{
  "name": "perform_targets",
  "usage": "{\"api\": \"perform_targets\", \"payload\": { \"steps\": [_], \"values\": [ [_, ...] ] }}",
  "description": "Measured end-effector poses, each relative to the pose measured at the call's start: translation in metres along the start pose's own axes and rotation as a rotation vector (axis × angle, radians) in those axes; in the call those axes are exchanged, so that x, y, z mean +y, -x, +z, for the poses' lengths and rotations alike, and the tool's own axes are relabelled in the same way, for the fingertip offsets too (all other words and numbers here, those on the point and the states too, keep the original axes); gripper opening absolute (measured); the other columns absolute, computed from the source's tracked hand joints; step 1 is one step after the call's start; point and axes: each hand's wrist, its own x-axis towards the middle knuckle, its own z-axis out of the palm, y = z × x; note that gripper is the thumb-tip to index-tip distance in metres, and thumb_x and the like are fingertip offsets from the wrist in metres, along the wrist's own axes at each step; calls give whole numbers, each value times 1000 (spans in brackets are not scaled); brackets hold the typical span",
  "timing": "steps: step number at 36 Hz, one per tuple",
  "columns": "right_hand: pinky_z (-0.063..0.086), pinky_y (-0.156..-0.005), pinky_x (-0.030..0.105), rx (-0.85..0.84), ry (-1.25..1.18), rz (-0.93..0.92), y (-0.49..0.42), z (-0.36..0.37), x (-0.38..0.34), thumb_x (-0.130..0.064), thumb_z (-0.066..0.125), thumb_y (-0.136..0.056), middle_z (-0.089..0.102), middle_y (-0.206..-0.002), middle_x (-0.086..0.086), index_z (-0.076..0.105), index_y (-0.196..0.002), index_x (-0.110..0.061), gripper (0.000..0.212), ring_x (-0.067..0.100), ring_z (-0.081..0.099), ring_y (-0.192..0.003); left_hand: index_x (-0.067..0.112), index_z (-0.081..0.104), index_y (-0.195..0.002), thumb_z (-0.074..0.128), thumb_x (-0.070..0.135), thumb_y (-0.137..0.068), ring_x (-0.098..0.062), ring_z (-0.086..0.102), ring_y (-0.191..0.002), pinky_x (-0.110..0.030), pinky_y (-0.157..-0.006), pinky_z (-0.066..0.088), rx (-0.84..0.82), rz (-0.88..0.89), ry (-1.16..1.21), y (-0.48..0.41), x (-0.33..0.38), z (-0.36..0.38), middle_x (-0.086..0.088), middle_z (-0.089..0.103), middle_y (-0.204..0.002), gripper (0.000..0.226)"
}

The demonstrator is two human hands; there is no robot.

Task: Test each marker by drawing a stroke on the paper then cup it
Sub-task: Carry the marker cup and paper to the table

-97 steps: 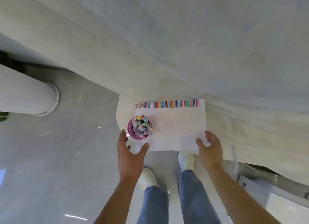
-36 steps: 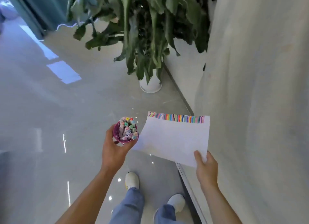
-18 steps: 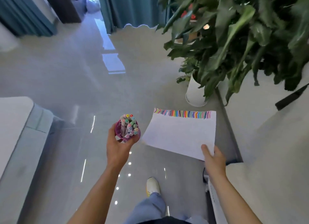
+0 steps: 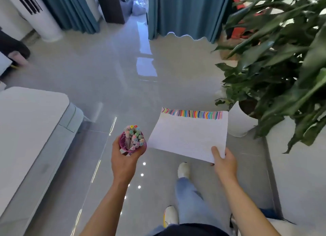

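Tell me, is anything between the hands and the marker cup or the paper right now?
Nothing visible. The left hand already grips the pink cup full of markers, and the right hand pinches the near corner of the paper. Both are carried in the air above the floor.

Both our forearms stretched forward; our left hand (image 4: 124, 162) gripped the cup (image 4: 123, 145), our right hand (image 4: 225, 163) pinched the paper (image 4: 188, 135) at its near corner, thumb on top.

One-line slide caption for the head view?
Left hand grips a pink cup of markers; right hand pinches a paper edged with colour strokes.
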Motion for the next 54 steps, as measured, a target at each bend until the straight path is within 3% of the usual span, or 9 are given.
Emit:
{"api": "perform_targets", "payload": {
  "steps": [6, 15, 21, 25, 29, 33, 40, 49, 54],
  "values": [
    [47, -43, 11, -72, 21, 3, -48, 64, -29, -13, 62, -100, 72, -105, 9, 70, -113, -7, 16, 23, 64, -85, 44, 53, -122, 94, 19, -63, -2, 69, -92, -14, -73, 52, 68, -46, 24, -53, 1, -4, 22, 65, -107, 76],
    [48, -44, 13, -210, 114, -25, -150, 180, -101, -13, 62, -99, 72, -99, 7, 69, -106, -13, 11, 24, 65, -80, 41, 52, -119, 93, 16, -66, 14, 64, -82, -13, -71, 50, 170, -101, 39, -174, 39, 9, 26, 64, -100, 72],
    [47, -43, 12, -314, 185, -88, -207, 259, -158, -9, 61, -100, 72, -96, 11, 70, -105, -5, 11, 22, 63, -74, 40, 56, -121, 96, 18, -60, 3, 70, -85, -25, -77, 54, 242, -149, 82, -258, 60, 8, 19, 69, -105, 77],
    [46, -43, 12, -370, 248, -95, -236, 313, -183, -12, 60, -100, 72, -98, 13, 71, -110, -2, 18, 25, 62, -73, 45, 57, -115, 96, 17, -60, -1, 71, -90, -21, -76, 53, 303, -152, 95, -307, 71, 1, 20, 70, -104, 72],
    [46, -50, 23, -425, 266, -101, -254, 368, -206, -14, 59, -101, 70, -98, 9, 69, -112, -4, 18, 25, 61, -74, 45, 57, -115, 96, 20, -59, -1, 70, -93, -23, -79, 53, 352, -185, 109, -356, 75, -13, 16, 70, -108, 73],
    [44, -49, 20, -441, 289, -96, -271, 426, -222, -15, 59, -100, 71, -100, 12, 69, -111, -4, 17, 28, 62, -78, 45, 58, -115, 96, 21, -58, -3, 70, -98, -30, -85, 54, 371, -198, 118, -408, 74, -31, 18, 70, -109, 73],
    [44, -57, 25, -435, 290, -54, -289, 538, -253, -20, 58, -101, 70, -108, 12, 67, -115, -9, 20, 28, 62, -86, 46, 57, -108, 93, 11, -64, 5, 69, -90, -10, -70, 51, 350, -181, 117, -513, 87, -69, 30, 69, -100, 67],
    [48, -59, 27, -430, 275, -24, -303, 670, -299, -21, 60, -100, 70, -113, 12, 68, -116, -11, 20, 34, 67, -98, 44, 56, -115, 94, 14, -63, 3, 68, -94, -14, -75, 53, 365, -180, 86, -641, 106, -120, 22, 69, -106, 71],
    [49, -57, 29, -459, 273, -35, -317, 732, -331, -15, 61, -100, 72, -100, 8, 70, -109, -11, 14, 26, 64, -82, 49, 53, -114, 95, 20, -62, 2, 68, -95, -21, -81, 51, 397, -198, 67, -703, 115, -137, 21, 68, -109, 72]
  ]
}}
